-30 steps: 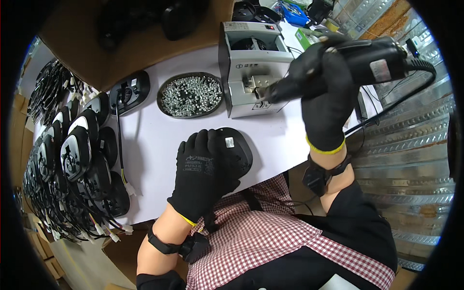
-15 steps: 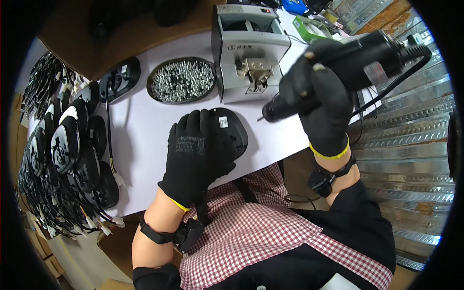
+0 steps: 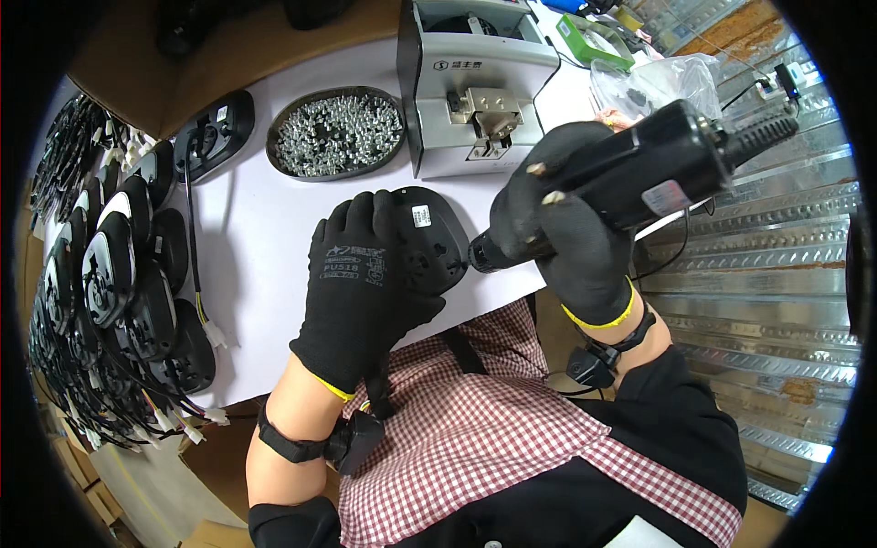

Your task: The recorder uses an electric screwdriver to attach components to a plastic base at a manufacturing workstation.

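My left hand (image 3: 352, 274), in a black glove, presses a black rounded plastic housing (image 3: 431, 233) with a small white label against the table near its front edge. The fingers and palm cover the housing's left part. In my gloved right hand (image 3: 571, 224) is a black electric screwdriver (image 3: 667, 164), gripped round its body and tilted down to the left. Its nose meets the housing's right edge in the picture; whether the bit touches a screw there is hidden.
An oval tray (image 3: 315, 176) full of small silver screws lies beyond my left hand. Right of it stands a grey screw feeder (image 3: 443, 100). Another housing with a cable (image 3: 212, 137) lies by stacked wired housings (image 3: 111, 274) at left. A clear plastic bag (image 3: 681, 80) lies at back right.
My right hand has brought the screwdriver down and to the left, from beside the feeder to the housing's right edge. My left hand stays on the housing.
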Demonstrator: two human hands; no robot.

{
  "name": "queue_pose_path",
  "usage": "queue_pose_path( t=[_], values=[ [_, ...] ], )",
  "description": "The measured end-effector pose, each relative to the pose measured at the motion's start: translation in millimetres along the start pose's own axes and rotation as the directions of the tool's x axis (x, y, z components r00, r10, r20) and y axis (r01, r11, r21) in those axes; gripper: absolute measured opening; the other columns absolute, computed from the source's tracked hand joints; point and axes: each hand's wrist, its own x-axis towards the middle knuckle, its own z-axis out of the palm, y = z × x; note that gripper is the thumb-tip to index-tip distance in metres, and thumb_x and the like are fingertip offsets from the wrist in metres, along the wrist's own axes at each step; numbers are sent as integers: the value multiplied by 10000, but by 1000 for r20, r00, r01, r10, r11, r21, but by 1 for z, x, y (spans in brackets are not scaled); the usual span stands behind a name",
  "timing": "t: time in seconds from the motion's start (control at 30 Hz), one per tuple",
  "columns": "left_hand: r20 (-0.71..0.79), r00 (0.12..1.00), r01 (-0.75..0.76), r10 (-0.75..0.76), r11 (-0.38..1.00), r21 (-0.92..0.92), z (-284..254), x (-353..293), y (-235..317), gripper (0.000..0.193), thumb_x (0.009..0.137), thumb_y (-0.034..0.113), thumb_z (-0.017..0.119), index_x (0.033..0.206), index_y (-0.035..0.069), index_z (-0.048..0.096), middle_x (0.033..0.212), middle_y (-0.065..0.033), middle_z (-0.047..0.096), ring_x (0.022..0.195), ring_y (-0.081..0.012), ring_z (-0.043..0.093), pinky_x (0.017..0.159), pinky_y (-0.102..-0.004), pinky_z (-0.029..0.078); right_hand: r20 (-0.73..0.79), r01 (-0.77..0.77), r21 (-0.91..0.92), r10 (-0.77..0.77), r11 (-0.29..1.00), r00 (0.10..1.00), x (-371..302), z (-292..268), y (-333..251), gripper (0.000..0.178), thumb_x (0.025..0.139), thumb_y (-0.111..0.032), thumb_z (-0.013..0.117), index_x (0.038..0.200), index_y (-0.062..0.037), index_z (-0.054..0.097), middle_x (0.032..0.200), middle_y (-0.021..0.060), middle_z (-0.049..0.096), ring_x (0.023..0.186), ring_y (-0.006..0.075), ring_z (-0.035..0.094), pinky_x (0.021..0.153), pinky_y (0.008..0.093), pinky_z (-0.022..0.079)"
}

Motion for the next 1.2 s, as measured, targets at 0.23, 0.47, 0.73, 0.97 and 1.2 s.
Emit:
queue_pose_path(
  t=[0.23,0.47,0.73,0.97,1.2],
  values=[
    [-53,998,38,-40,999,-39,0,-1,-1,822,484,297,863,1178,61,489,1120,-146,534,1078,-331,506,920,-452,415,10,91,-18,-91,996,996,3,-4,-12,261,852,-239,577,1010,-76,449,611,8,416,444,98,370,437,275,341],
    [-180,981,-113,71,966,-233,-4,-8,11,578,547,236,854,1059,120,611,1145,-93,564,1089,-321,505,936,-473,386,37,186,353,-212,917,976,7,-14,-31,269,888,-237,567,1071,-59,482,618,-11,421,459,93,386,485,281,331],
    [-305,951,-147,52,943,-298,3,-13,25,158,709,161,746,826,87,671,871,-73,648,907,-292,575,815,-415,426,98,188,469,-262,863,960,2,-15,-53,293,874,-234,613,1087,-76,486,628,-26,452,489,83,431,555,289,358],
    [-364,928,-219,80,908,-357,-1,-13,30,131,711,99,736,820,68,671,868,-86,661,873,-285,594,797,-413,442,126,186,488,-280,853,951,2,-21,-57,278,879,-228,611,1079,-75,492,599,-35,449,457,72,432,508,278,345],
    [-411,903,-270,125,909,-317,4,-10,29,150,689,79,741,823,78,675,842,-81,658,848,-282,601,797,-411,449,76,199,511,-275,836,958,0,-18,-57,278,883,-221,606,1085,-67,492,611,-36,445,465,69,407,542,282,347]
  ],
)
